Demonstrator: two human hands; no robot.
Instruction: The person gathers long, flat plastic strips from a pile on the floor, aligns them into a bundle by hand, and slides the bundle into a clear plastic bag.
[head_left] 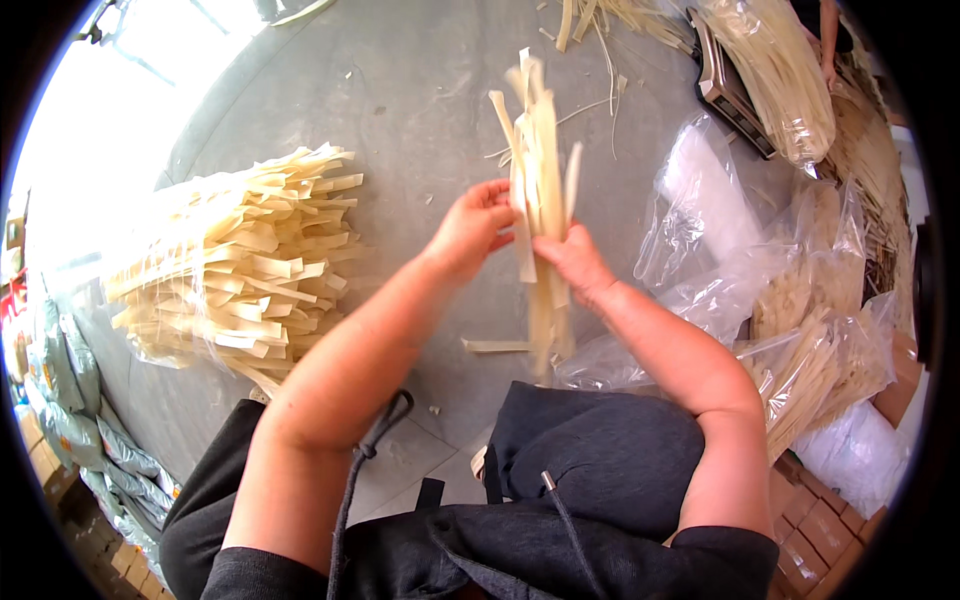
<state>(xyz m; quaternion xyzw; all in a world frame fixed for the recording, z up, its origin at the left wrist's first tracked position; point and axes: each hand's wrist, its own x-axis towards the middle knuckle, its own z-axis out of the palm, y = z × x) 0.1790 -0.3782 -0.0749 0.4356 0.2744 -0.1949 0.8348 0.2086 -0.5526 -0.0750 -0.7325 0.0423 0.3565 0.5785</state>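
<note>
Above the grey surface I hold a loose, upright bunch of flat, pale-yellow dried strips [543, 150]. Its ends are uneven and slightly blurred, and a few strips fan out at the top. My right hand [577, 260] wraps round the bunch from the right, around its middle. From the left, my left hand [474, 230] has its fingers bent against the edge strip, pinching it. Part of its fingertips is behind the strips. One short loose strip [497, 346] lies below the bunch on the grey surface.
A thick bundle of similar strips [250, 260] in clear wrap lies at left. On the right are clear plastic bags [705, 190], bagged strips [825, 370] and a scale [722, 80] under a filled bag [775, 80]. Another person's hand [829, 72] shows at far right.
</note>
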